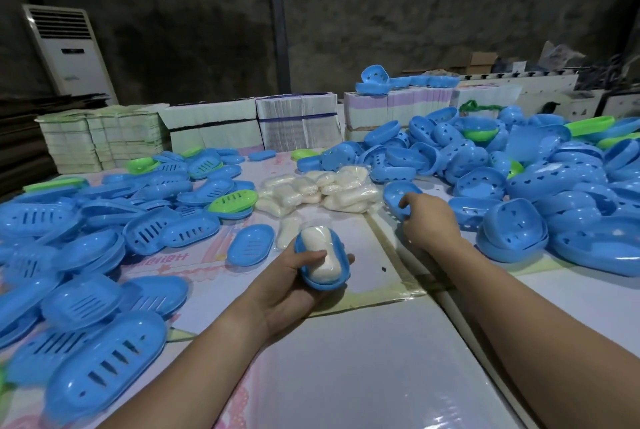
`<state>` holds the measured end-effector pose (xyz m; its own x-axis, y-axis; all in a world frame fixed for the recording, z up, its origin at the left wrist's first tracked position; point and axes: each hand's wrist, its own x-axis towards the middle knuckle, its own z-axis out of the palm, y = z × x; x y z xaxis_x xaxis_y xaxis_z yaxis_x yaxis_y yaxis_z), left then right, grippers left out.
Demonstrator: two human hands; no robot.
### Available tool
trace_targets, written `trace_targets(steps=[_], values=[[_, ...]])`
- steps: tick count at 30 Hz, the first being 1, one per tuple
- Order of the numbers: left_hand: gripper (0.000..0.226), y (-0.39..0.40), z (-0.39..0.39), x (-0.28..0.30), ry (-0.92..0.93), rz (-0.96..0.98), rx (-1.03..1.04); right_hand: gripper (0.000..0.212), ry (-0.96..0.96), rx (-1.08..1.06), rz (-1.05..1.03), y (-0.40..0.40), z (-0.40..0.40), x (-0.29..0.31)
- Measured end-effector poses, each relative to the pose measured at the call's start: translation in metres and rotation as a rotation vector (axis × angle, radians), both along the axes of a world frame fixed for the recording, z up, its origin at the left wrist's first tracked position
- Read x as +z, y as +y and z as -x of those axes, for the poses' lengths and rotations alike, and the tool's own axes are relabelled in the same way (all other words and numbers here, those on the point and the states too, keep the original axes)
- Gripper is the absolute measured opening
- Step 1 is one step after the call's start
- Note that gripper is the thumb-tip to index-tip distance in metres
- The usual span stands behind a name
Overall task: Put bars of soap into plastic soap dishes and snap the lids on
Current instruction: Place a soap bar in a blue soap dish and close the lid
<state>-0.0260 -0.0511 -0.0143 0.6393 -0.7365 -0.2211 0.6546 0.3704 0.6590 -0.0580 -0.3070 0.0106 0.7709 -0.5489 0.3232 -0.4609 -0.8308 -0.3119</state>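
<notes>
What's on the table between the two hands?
In the head view, only bare glossy white table lies between the left hand, holding the blue soap dish, and the right hand.

Glossy blue plastic soap dish (322, 264), waxy matt soap bar (320, 257), shiny film-covered table (363, 359).

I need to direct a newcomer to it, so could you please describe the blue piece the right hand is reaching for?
Start at the heap of white wrapped soap bars mid-table. Just right of it lies a blue oval plastic shell, hollow side up, which the right hand grips at its near rim. Unlike the piled blue shells further right, it lies alone on the bare table.
</notes>
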Motion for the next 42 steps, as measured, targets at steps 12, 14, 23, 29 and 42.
trace_targets(steps=[12,14,23,29,42], values=[[0.083,-0.002,0.000,-0.002,0.038,0.006,0.081,0.018,-0.490,0.384,-1.454,0.058,0.039,0.031],[0.089,-0.003,0.001,-0.002,0.014,0.003,0.080,0.030,-0.423,0.430,-1.581,0.068,0.042,0.031],[0.083,-0.004,0.003,0.000,-0.081,-0.013,0.057,0.072,-0.164,0.437,-0.845,0.094,0.037,0.006],[0.066,-0.002,0.000,-0.001,-0.102,-0.018,0.007,0.079,-0.232,0.555,-0.549,0.090,0.036,0.003],[0.051,0.000,0.001,0.004,-0.096,0.018,-0.127,0.062,-0.204,0.485,-0.616,0.085,0.035,0.008]])
